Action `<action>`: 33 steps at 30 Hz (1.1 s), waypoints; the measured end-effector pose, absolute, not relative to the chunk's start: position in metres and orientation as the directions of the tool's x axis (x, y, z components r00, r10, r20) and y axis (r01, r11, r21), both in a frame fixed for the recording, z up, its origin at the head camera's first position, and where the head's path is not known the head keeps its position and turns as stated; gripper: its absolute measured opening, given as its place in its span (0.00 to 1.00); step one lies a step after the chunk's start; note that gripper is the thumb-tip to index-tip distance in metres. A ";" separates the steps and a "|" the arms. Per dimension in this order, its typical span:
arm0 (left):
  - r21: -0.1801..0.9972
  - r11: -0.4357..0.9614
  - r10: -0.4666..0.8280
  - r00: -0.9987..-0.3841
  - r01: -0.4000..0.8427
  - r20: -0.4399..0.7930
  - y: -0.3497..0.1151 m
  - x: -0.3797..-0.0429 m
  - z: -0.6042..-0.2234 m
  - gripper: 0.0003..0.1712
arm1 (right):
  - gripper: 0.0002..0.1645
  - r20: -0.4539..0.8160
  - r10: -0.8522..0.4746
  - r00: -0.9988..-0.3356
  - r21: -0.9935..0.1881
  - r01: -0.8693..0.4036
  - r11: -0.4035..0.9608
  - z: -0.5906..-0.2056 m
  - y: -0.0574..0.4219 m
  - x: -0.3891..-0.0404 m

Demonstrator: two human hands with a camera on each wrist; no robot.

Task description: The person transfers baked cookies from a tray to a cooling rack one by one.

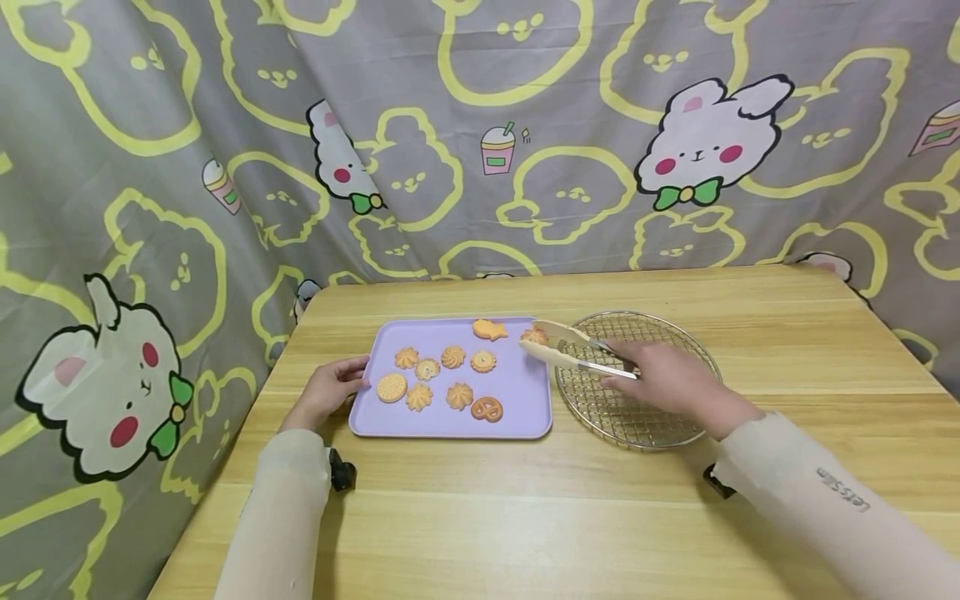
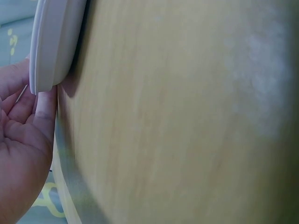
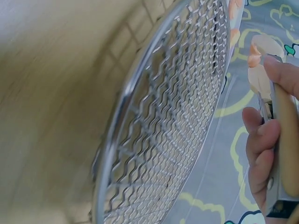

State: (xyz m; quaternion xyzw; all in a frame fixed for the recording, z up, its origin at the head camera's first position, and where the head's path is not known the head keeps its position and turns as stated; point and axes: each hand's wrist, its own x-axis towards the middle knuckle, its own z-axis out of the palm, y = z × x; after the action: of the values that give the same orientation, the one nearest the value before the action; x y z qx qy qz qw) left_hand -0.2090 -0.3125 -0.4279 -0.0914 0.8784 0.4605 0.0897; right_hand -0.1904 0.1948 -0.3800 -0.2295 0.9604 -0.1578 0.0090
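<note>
My left hand (image 1: 327,390) pinches the left rim of a lilac tray (image 1: 450,427), thumb above and fingers beneath in the left wrist view. Several cookies lie on the tray, among them a round cookie (image 1: 392,387), a pretzel-shaped cookie (image 1: 487,409) and a fish-shaped cookie (image 1: 490,329). With my right hand (image 1: 663,377) I grip a pair of tongs (image 1: 581,365) that have cream tips and metal arms. Between the tips is a flower-shaped cookie (image 1: 535,336), over the tray's upper right corner. The right wrist view shows the fingers wrapped around the handle (image 3: 286,140).
A round wire rack (image 1: 637,417) stands right of the tray, beneath my right hand and the tongs. Both rest on a wooden table (image 1: 525,517). A grey patterned curtain (image 1: 465,83) hangs behind the table and along its left side.
</note>
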 end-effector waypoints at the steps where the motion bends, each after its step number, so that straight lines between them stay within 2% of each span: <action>1: 0.793 0.558 -0.078 -0.967 -0.243 -0.242 -0.312 -0.209 -0.428 0.27 | 0.41 0.058 -0.442 -0.895 -0.307 -0.437 0.845 -0.381 0.196 -0.191; 7: 0.794 0.553 -0.082 -0.965 -0.253 -0.250 -0.311 -0.209 -0.428 0.27 | 0.40 0.072 -0.431 -0.899 -0.314 -0.431 0.846 -0.383 0.207 -0.191; 33: 0.793 0.551 -0.087 -0.963 -0.261 -0.256 -0.312 -0.210 -0.429 0.28 | 0.49 -0.033 -0.292 -0.956 -0.308 -0.268 0.913 -0.385 0.264 -0.197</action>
State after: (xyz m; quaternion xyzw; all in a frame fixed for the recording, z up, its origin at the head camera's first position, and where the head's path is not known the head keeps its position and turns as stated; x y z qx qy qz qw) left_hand -0.2103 -0.3124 -0.4292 -0.0993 0.8756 0.4633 0.0938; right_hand -0.1971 0.2641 -0.3849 -0.1432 0.9772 -0.1519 0.0390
